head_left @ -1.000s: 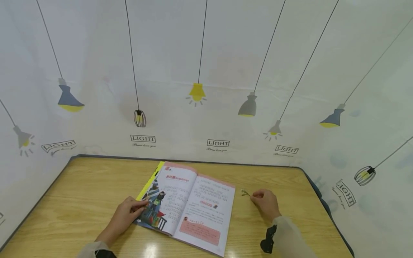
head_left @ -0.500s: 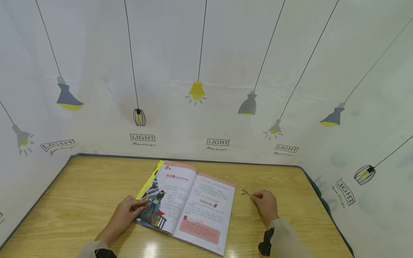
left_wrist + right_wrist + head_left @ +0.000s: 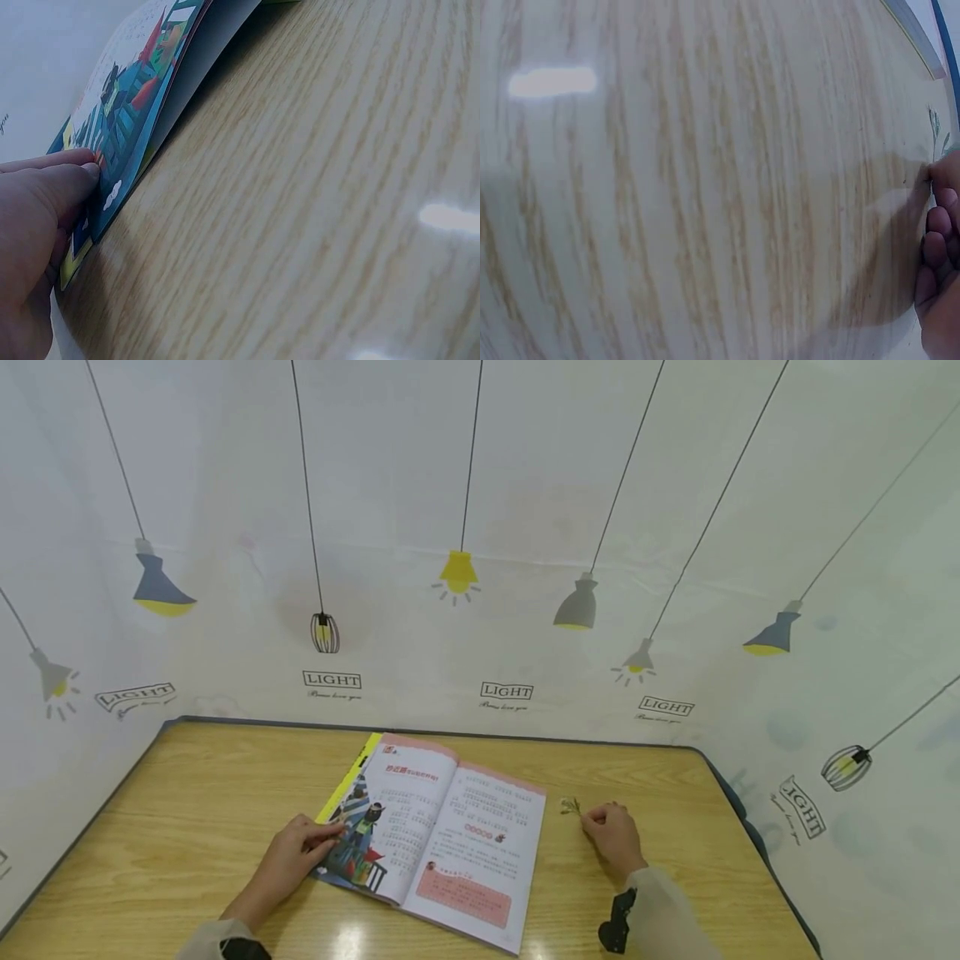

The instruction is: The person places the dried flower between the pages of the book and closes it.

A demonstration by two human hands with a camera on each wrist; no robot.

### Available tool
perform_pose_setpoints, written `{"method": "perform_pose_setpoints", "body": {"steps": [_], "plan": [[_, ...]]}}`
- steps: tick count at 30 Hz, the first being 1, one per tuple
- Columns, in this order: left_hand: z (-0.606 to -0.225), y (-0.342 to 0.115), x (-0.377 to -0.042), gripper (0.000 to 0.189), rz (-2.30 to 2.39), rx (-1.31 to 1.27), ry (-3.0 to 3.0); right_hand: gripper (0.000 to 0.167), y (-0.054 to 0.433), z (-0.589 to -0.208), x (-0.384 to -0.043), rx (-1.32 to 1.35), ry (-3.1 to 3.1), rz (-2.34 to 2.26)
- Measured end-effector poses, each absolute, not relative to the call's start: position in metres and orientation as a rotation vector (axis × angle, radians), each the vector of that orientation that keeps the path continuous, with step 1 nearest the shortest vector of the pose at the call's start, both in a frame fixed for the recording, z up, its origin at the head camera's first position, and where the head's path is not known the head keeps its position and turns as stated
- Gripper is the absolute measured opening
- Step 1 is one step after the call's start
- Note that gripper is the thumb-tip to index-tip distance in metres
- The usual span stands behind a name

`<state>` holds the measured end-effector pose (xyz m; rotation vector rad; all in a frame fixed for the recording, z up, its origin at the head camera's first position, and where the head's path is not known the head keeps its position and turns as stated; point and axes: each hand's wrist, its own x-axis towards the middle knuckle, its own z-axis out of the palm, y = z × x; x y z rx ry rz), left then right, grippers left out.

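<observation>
An open book (image 3: 487, 810) with printed pages lies on the wooden table, a colourful picture on its left page. My left hand (image 3: 288, 856) grips the lower left edge of the book, thumb on the page; the left wrist view shows this hand (image 3: 30, 225) at the corner of the book (image 3: 131, 112), with some fingers hidden by the pages. To the right of the book, my right hand (image 3: 617, 837) pinches a small thin sprig (image 3: 570, 806) between thumb and finger. The sprig's leafy tip (image 3: 934, 124) sticks out past the fingertips in the right wrist view.
The wooden table (image 3: 217, 793) has a dark edge and meets a pale wall covering (image 3: 405, 635) printed with hanging lamps. A beige sleeve (image 3: 663, 910) and a dark wrist strap (image 3: 618, 922) sit at my right wrist.
The sprig has turned slightly in my right fingers, its tip spread a little more upright. My right hand has shifted slightly left; the left hand and book stay where they were.
</observation>
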<state>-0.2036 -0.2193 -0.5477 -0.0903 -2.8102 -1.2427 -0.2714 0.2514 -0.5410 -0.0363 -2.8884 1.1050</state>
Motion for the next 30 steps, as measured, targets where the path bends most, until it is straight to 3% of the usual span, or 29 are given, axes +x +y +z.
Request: {"method": "perform_pose_setpoints", "body": {"steps": [7,14,30], "plan": [[-0.547,-0.219,-0.204,0.027,-1.253,-0.105,-2.821,0.02,0.252,-0.541,-0.272,-0.031,-2.88,1.162],[-0.546,-0.219,-0.205,0.027,-1.222,-0.082,-2.843,0.011,0.252,-0.544,-0.27,-0.01,-2.813,1.16],[-0.547,-0.219,-0.204,0.027,-1.212,-0.093,-2.837,0.013,0.239,-0.534,-0.263,-0.028,-2.719,1.197]]}}
